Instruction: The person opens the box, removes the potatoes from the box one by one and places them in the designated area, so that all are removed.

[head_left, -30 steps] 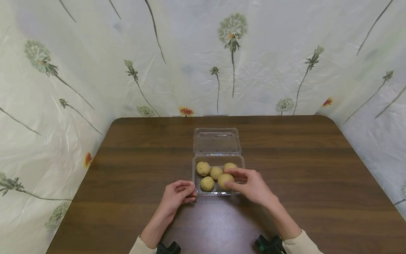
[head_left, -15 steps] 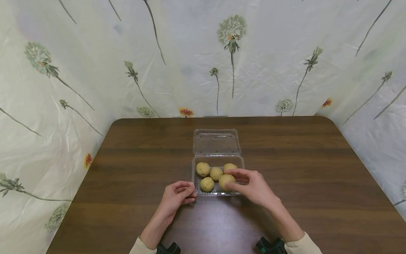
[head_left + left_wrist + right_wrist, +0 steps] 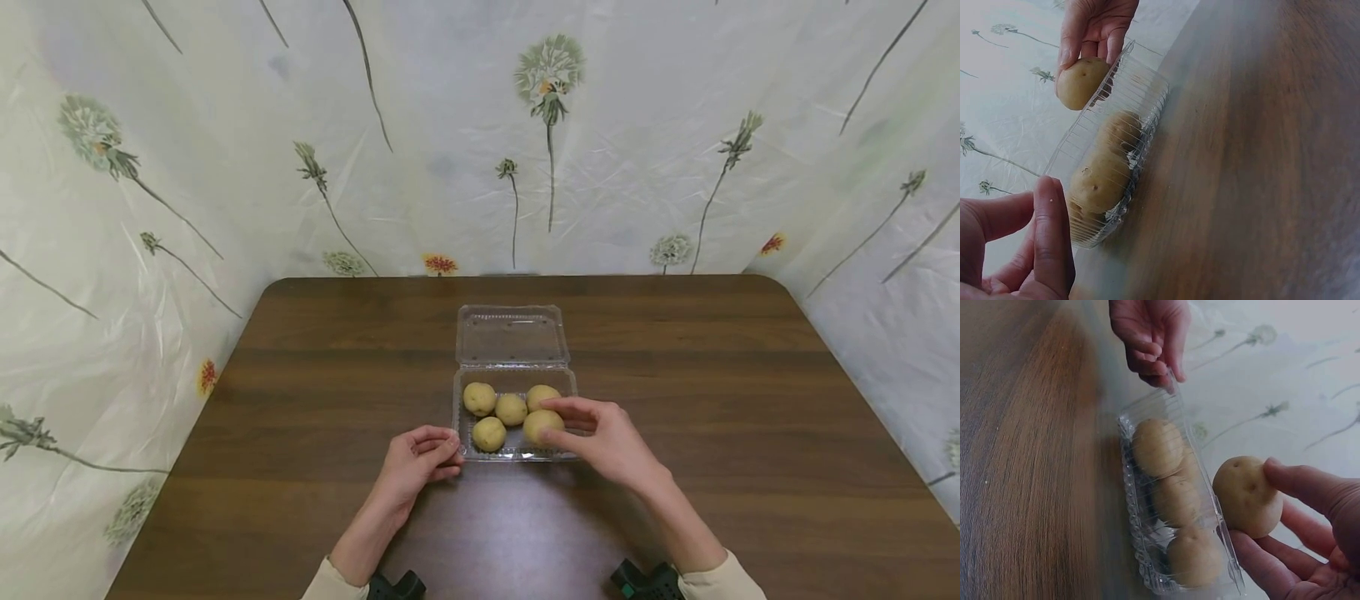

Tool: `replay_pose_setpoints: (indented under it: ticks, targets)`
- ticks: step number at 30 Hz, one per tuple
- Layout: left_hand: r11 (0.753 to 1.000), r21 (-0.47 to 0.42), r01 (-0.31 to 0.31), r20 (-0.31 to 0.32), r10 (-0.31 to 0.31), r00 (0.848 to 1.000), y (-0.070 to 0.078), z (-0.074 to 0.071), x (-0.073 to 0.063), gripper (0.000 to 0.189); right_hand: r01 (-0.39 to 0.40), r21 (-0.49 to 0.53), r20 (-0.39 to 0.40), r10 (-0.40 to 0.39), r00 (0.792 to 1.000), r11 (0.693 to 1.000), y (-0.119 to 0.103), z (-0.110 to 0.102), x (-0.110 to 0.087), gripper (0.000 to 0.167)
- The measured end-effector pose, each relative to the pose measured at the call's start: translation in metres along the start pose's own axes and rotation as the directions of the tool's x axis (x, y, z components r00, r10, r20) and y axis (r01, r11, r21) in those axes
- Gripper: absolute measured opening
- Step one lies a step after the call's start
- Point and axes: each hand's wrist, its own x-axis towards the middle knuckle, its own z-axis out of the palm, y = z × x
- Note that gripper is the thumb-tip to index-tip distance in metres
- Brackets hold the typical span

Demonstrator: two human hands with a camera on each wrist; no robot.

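A clear plastic clamshell container (image 3: 517,456) lies on the table with its lid (image 3: 513,335) folded back away from me. Its near left corner is pinched between the thumb and fingers of my left hand (image 3: 422,460). Over the right part of the tray, my right hand (image 3: 611,439) holds a potato (image 3: 1249,497) between thumb and fingertips. In the left wrist view that potato is raised to about rim height, apart from those below. Several more potatoes rest in the tray, among them a front left potato (image 3: 489,434) and a middle potato (image 3: 512,409).
The brown wooden table (image 3: 337,375) has rounded far corners. Behind it and along both sides hangs a pale sheet (image 3: 450,108) printed with dandelions. Dark wrist devices sit at both cuffs, the right device (image 3: 645,579) near the table's front.
My right hand has shifted slightly to the right with its potato. The left hand keeps its place at the container's corner.
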Motion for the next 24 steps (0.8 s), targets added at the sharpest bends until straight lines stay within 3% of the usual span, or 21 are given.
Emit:
replay_pose_setpoints:
  ticks: [24]
  targets:
    - [1.0,-0.005,0.024,0.002,-0.024,1.0,0.002,0.0,-0.001,0.033,-0.027,0.005,-0.026,0.027,0.999,1.0,0.005,-0.014,-0.005,0.045]
